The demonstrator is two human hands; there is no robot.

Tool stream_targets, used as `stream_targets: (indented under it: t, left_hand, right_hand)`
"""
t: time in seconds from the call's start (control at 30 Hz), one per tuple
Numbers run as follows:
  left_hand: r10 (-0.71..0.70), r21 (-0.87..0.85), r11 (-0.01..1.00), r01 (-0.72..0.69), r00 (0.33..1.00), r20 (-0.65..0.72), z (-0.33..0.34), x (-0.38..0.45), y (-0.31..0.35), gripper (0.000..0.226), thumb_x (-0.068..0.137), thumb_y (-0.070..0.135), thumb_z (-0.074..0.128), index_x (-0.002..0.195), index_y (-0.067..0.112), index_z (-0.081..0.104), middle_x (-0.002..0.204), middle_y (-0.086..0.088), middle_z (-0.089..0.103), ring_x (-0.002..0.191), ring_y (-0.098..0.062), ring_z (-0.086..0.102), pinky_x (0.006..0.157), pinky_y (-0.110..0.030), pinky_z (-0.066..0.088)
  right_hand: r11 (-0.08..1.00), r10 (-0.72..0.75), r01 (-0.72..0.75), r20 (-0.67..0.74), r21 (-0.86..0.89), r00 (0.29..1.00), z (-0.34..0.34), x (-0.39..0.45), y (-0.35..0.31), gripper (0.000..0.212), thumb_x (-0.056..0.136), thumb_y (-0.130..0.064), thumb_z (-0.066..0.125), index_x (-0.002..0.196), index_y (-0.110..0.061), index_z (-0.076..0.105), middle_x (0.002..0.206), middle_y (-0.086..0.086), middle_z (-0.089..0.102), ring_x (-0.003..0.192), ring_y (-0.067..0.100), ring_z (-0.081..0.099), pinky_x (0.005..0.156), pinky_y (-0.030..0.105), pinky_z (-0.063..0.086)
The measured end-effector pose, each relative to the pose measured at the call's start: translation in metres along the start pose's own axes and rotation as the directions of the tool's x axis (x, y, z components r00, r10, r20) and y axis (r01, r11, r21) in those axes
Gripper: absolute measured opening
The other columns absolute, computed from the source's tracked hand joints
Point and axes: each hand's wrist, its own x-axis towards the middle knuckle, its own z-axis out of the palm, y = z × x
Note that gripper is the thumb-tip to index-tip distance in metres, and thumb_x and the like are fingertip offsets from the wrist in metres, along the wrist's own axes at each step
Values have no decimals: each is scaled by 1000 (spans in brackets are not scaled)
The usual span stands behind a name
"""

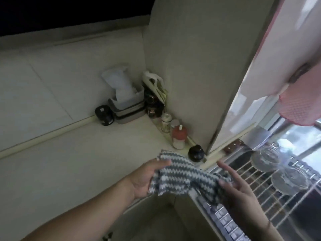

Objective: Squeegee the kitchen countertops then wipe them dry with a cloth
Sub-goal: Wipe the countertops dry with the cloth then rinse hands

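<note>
stage: drying judged about to start | cloth gripped by left hand, pinched by right hand, frame centre | counter not yet touched | squeegee unseen

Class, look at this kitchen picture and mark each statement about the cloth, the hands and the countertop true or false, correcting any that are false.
1. Both hands hold the grey-and-white striped knitted cloth. True: left hand, right hand.
2. The cloth lies flat on the pale countertop. False: it is held up above the counter edge.
3. A small round black jar stands near the corner. True.
4. The red-lidded bottle lies on its side. False: it stands upright.
5. Clear glass bowls rest on the wire dish rack. True.
</note>
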Motion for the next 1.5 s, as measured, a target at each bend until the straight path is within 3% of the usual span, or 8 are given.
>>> stream_targets:
  t: [0.2, 0.3, 0.53, 0.87, 0.97, 1.1, 1.27, 1.5]
  left_hand:
    - [105, 541, 841, 27, 972, -211, -57, 4, -4, 93, 79, -2, 73, 148, 36, 24, 142, 5, 43, 118, -10, 57, 94, -22, 49]
    - [99, 817, 576, 41, 988, -119, -83, -2, 3, 65, 78, 12, 78, 134, 32, 51, 139, 13, 49, 116, 11, 48, 95, -3, 34]
    - [187, 999, 12, 50, 981, -51, -97, -8, 8, 31, 73, 18, 76, 104, 24, 74, 94, 8, 73, 85, -3, 63, 75, -15, 45]
    - [601, 918, -317, -240, 697, 390, -120, 87, 67, 20, 73, 5, 75, 90, 17, 75, 104, 2, 61, 98, -17, 55, 80, -31, 50]
    - [636, 895, -371, -249, 634, 440, -139, 127, 72, 25, 70, 2, 72, 90, 16, 76, 101, -2, 67, 92, -25, 59, 79, -31, 48]
    - [479, 851, -495, -173, 763, 434, -187, 159, 52, 25, 75, 17, 58, 91, 19, 76, 109, -7, 68, 92, -30, 62, 78, -46, 51]
    - [177, 615, -675, -409, 719, 672, -202, 163, 49, 34, 86, 19, 48, 108, 15, 73, 120, -6, 67, 112, -24, 60, 102, -34, 39]
    - [142, 732, -510, -451, 796, 589, -219, 155, 60, 27, 79, 8, 66, 105, 5, 74, 113, -15, 69, 102, -30, 68, 98, -44, 42]
  right_hand:
    - [976, -22, -3, -114, -219, 993, 11, 17, 35, 66, 59, -32, 88, 120, -23, 66, 94, 27, 63, 83, 40, 59, 84, 47, 46]
    - [867, 12, -51, -83, -496, 996, 15, 18, 51, 49, 60, -20, 87, 106, -15, 72, 97, 19, 70, 79, 20, 66, 74, 29, 52]
    - [196, -197, 55, 16, -979, 980, 16, 26, 107, 47, 54, -42, 77, 98, -52, 63, 82, -30, 60, 79, -7, 60, 74, -5, 35]
    - [-223, -802, 116, 249, -968, 542, 30, 72, 105, 12, 81, -9, 70, 92, -8, 76, 101, 12, 67, 88, 31, 59, 75, 40, 52]
    - [-338, -775, 43, 304, -940, 554, 21, 99, 124, 23, 82, -8, 63, 101, -12, 75, 103, 8, 70, 86, 34, 60, 68, 42, 51]
    - [-356, -626, -29, 216, -934, 749, 18, 119, 170, 35, 76, -23, 51, 102, -20, 73, 108, 1, 70, 84, 33, 60, 60, 37, 49]
    - [-270, -626, 117, 267, -956, 733, 21, 125, 179, 31, 90, -18, 44, 101, -9, 72, 118, 7, 67, 119, 36, 57, 88, 45, 49]
    - [-69, -562, 224, 223, -972, 797, 17, 129, 183, 54, 103, -36, 24, 111, -6, 68, 120, 8, 67, 116, 26, 60, 99, 42, 48]
